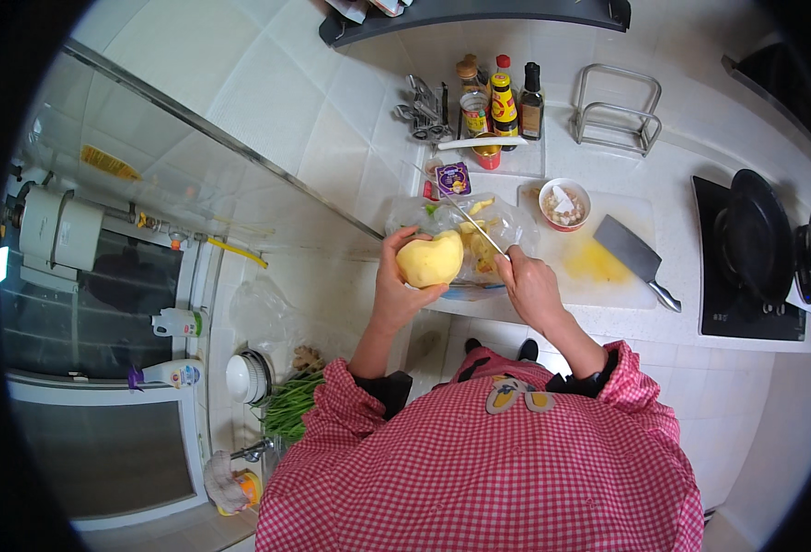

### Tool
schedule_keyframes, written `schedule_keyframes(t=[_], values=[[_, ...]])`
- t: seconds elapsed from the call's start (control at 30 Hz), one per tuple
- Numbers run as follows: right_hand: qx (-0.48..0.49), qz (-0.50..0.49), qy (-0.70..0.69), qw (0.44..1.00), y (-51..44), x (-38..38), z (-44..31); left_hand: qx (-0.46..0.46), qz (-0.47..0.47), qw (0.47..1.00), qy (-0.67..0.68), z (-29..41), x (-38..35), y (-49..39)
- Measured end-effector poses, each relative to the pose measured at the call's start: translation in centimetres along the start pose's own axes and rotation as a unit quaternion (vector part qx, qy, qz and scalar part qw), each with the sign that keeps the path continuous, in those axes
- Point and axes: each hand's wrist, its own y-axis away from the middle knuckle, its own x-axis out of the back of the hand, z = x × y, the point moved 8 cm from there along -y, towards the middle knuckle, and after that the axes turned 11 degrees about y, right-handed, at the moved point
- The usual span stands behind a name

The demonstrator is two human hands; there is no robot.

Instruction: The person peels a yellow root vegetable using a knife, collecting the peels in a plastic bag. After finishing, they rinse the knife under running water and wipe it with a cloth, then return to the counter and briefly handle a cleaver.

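Note:
A peeled yellow potato (pixel 430 260) rests in my left hand (pixel 400 281), fingers around its left side and underside. My right hand (pixel 531 281) grips the handle of a slim metal knife (pixel 478 226), whose blade slants up and left, to the right of the potato and apart from it. Below the blade lies a clear plastic bag (pixel 516 224) with yellow peelings (pixel 480 250) on it. To the right, a wide-bladed cleaver (pixel 627 248) lies on a white cutting board (pixel 636 207) stained yellow. A small bowl (pixel 565 204) of chopped pieces stands at the board's upper edge.
Sauce bottles (pixel 504 103) and a utensil holder (pixel 427 114) stand at the back wall, near a metal rack (pixel 616 110). A black pan (pixel 760 234) is on the cooktop (pixel 712 276) at right. Green stalks (pixel 291 407) and a white bowl (pixel 245 377) lie at lower left.

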Motion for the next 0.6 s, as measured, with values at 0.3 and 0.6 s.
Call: schedule_keyframes(t=[0.3, 0.6], values=[[0.021, 0.018, 0.141, 0.990, 0.9, 1.1, -0.4, 0.060, 0.130, 0.966, 0.216, -0.9, 4.4, 0.8], [0.093, 0.104, 0.192, 0.971, 2.2, 2.2, -1.8, 0.170, 0.076, 0.931, 0.314, -0.9, 2.9, 1.0]])
